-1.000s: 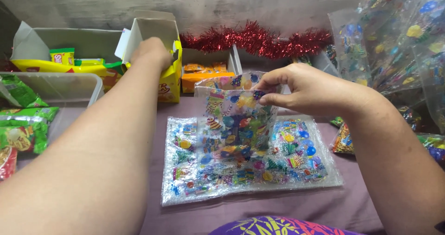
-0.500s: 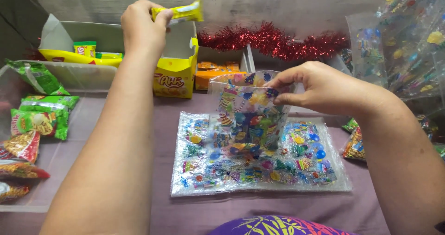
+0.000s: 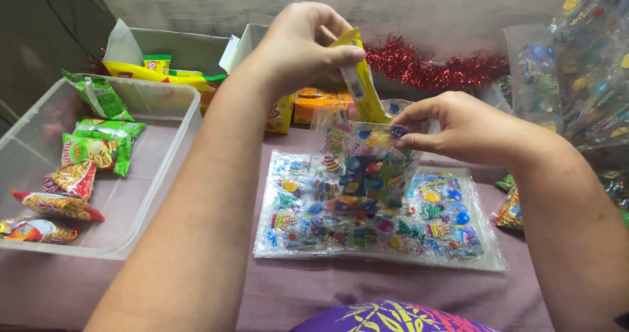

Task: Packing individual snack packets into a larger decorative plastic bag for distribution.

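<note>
While your left hand [image 3: 298, 47] pinches a long yellow snack packet [image 3: 359, 83] between thumb and fingers, the packet hangs nearly upright with its lower end at the mouth of a clear printed gift bag [image 3: 363, 168]. Your right hand [image 3: 458, 127] grips the top edge of that bag between thumb and forefinger, holding it upright and open. The bag stands over a flat stack of the same printed bags [image 3: 380, 217], which lies on the purple cloth [image 3: 314, 292] covering the table. To your left, a clear plastic bin [image 3: 164, 175] holds several snack packs: green ones [image 3: 98, 150] toward the back and red and orange ones [image 3: 59, 197] nearer to you. Behind it stands an open cardboard box [image 3: 177, 47] with yellow and green packets inside, and just beside your left wrist a yellow carton [image 3: 280, 112] stands, partly hidden by your arm. An orange box [image 3: 314, 106] sits behind the bag, and red tinsel [image 3: 436, 66] runs along the wall. More clear printed bags [image 3: 576, 57] hang at the far right.
</note>
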